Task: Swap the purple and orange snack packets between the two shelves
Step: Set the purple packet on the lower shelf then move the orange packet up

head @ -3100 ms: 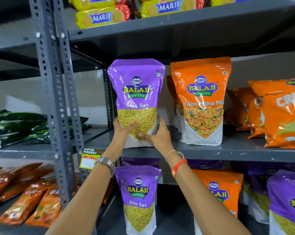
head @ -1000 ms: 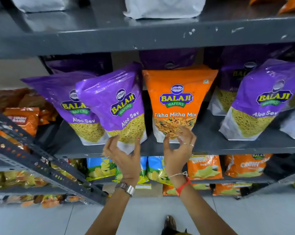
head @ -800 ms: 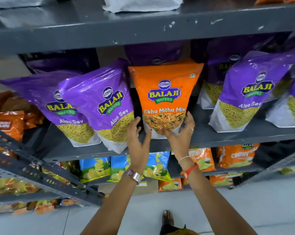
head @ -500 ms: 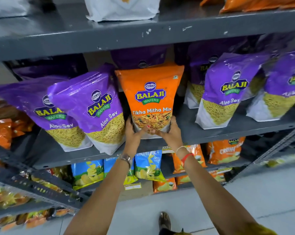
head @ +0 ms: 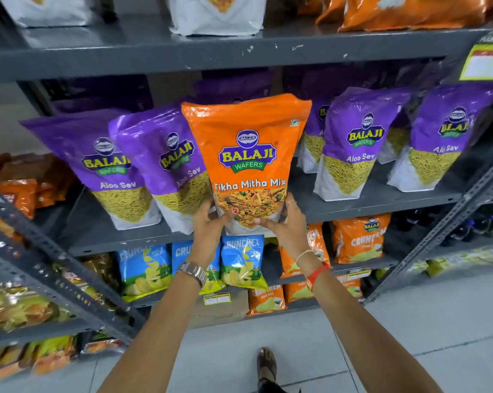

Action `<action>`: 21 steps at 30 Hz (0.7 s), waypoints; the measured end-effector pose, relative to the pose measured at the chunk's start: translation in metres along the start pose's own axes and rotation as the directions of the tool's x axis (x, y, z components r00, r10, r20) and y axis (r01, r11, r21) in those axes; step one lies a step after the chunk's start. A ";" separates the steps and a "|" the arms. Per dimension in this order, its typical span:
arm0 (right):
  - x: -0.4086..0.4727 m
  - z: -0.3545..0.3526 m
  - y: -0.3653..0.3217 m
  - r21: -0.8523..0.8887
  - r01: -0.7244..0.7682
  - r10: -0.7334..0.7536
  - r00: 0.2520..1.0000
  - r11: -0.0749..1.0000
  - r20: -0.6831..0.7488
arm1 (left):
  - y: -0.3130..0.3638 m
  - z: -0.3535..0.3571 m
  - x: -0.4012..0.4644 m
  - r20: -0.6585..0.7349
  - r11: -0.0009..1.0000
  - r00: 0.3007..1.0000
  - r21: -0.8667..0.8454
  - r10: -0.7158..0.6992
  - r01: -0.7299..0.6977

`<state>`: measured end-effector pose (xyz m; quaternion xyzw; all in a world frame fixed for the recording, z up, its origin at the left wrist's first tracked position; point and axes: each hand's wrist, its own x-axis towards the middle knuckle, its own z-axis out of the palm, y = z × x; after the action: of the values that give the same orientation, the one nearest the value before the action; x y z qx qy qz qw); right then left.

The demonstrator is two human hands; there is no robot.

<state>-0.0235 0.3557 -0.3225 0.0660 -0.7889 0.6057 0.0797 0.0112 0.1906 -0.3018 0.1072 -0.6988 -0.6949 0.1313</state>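
Now lifted clear of the purple row, orange packet (head: pixel 246 163) clamped low between both hands (head: pixel 211 225), bound for the upper shelf (head: pixel 183 52).

Head view, angled down, near shelves (head: pixel 381 199)
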 end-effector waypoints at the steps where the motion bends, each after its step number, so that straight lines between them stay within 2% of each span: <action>1: -0.006 0.000 -0.009 0.002 0.028 -0.028 1.000 1.000 0.000 | 0.007 -0.006 -0.007 -0.016 1.000 1.000 -0.013 0.022 -0.022; 9: -0.019 0.010 -0.115 0.074 0.219 -0.219 0.976 0.973 0.000 | 0.107 -0.059 -0.035 -0.090 0.967 0.963 0.051 0.254 -0.250; 14: -0.003 0.017 -0.192 0.069 0.354 -0.355 0.935 0.933 0.003 | 0.177 -0.089 -0.034 -0.118 0.917 0.909 0.049 0.400 -0.397; 21: 0.025 0.039 -0.298 0.120 0.500 -0.502 0.865 0.858 -0.009 | 0.267 -0.130 -0.019 -0.209 0.848 0.821 0.127 0.530 -0.515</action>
<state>0.0106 0.2409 -0.0455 0.2802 -0.7080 0.6092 0.2215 0.0805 0.0775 -0.0358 -0.0021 -0.7029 -0.5913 0.3954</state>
